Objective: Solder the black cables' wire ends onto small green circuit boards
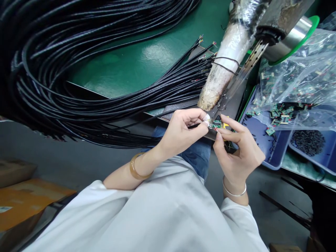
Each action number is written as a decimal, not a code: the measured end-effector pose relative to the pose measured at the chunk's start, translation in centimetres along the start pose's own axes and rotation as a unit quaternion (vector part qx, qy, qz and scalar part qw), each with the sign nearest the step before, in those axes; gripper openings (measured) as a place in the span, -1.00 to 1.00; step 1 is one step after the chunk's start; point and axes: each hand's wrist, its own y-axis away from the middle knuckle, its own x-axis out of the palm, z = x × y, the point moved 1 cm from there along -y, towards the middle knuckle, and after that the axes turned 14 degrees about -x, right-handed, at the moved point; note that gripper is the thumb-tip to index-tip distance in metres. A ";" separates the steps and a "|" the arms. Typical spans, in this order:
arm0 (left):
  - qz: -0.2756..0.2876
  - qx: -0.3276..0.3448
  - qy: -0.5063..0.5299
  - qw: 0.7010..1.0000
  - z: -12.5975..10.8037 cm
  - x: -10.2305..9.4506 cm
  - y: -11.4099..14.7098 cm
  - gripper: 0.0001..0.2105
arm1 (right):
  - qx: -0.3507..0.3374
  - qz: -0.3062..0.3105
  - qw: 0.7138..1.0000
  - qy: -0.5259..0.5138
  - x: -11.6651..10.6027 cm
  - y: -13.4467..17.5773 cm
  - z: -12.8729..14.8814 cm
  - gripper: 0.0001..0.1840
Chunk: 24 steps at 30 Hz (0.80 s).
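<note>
A small green circuit board [216, 123] with a metal plug at its left end is held between my two hands. My left hand [185, 127] pinches the plug end; white covering shows on its fingertips. From the right, my right hand [236, 145] is closed around the board's other end, its index fingertip at the upper edge and its thumb below. A thin red wire [216, 129] and some yellow pieces show beside these fingers. A black cable [181, 111] runs toward the board from the left; where it ends is hidden by my left hand.
A large bundle of black cables [126, 101] fills the left. Above my hands hang a stained white tube [220, 66] and a perforated metal tool shaft [254, 56]. A green-rimmed spool [312, 33], bagged circuit boards [301, 77] and blue trays [278, 154] are right.
</note>
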 end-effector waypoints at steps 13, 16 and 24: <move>0.089 -0.036 -0.023 0.995 0.7 -0.3 0.5 -0.91 | 0.092 0.013 0.995 -0.023 -0.2 0.8 -0.8 -0.89; 0.091 -0.031 -0.044 0.994 0.5 -0.5 1.3 -0.96 | 0.133 -0.009 0.990 -0.048 -0.2 1.1 -0.9 -0.92; 0.095 -0.057 0.086 0.990 0.9 -1.3 2.4 -0.83 | 0.002 -0.071 0.997 -0.024 0.7 2.4 -0.2 -0.84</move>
